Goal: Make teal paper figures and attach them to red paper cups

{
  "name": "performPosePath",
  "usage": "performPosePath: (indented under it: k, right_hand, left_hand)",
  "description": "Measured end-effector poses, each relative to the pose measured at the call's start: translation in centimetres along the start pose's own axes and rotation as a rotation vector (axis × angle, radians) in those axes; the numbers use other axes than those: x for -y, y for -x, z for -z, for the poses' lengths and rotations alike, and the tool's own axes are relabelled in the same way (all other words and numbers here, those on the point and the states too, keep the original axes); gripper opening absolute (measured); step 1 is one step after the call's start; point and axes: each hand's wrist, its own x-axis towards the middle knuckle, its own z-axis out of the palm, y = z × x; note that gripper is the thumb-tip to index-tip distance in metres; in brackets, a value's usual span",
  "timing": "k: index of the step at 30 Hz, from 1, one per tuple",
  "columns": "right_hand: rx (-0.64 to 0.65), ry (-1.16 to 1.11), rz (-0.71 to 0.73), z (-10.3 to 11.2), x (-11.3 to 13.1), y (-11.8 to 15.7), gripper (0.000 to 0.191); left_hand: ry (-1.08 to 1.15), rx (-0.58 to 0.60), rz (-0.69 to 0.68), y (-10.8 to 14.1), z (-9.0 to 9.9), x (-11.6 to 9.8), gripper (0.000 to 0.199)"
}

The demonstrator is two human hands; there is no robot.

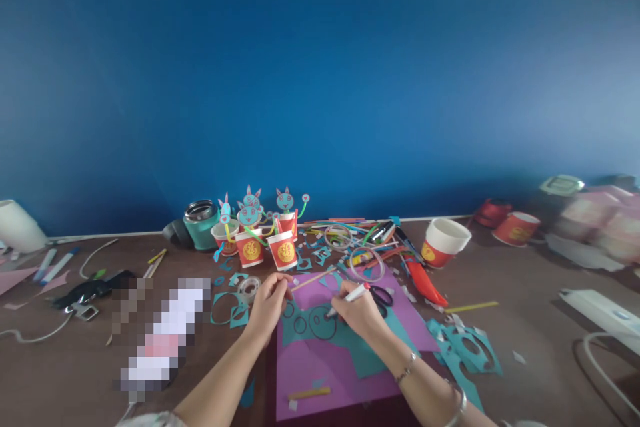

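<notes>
My right hand [357,310] grips a white marker [356,292] with a red end. Its tip rests on a teal paper sheet [373,353] at a large drawn circle with smaller shapes inside. Smaller dark circles are drawn to its left. Near the sheet's upper left edge, my left hand [270,303] has its fingers curled together; anything between them is hidden. The teal sheet lies on purple paper [300,380]. Black-handled scissors [383,297] lie partly behind my right hand, and a thin wooden stick [313,278] lies beyond both hands.
Red-and-white paper cups [284,253] with teal animal faces stand behind the left hand. A tape roll [249,289], teal cut scraps [467,350] and a red pouch-like item [425,282] surround the paper. Another paper cup [445,241] and a white power strip [603,313] are rightward.
</notes>
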Motion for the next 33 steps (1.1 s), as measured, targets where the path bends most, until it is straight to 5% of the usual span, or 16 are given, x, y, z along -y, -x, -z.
performPosePath:
  k: [13, 24, 33]
  right_hand:
    - [0.138, -0.027, 0.103, -0.47, 0.82, 0.88, 0.015]
    - [0.033, 0.098, 0.137, -0.49, 0.70, 0.83, 0.018]
    - [0.096, 0.072, 0.080, -0.59, 0.69, 0.81, 0.016]
  left_hand:
    - [-0.008, 0.012, -0.014, -0.22, 0.09, 0.38, 0.021]
    - [0.016, 0.009, 0.001, -0.16, -0.01, 0.17, 0.020]
    - [0.014, 0.011, -0.001, -0.26, 0.00, 0.21, 0.023]
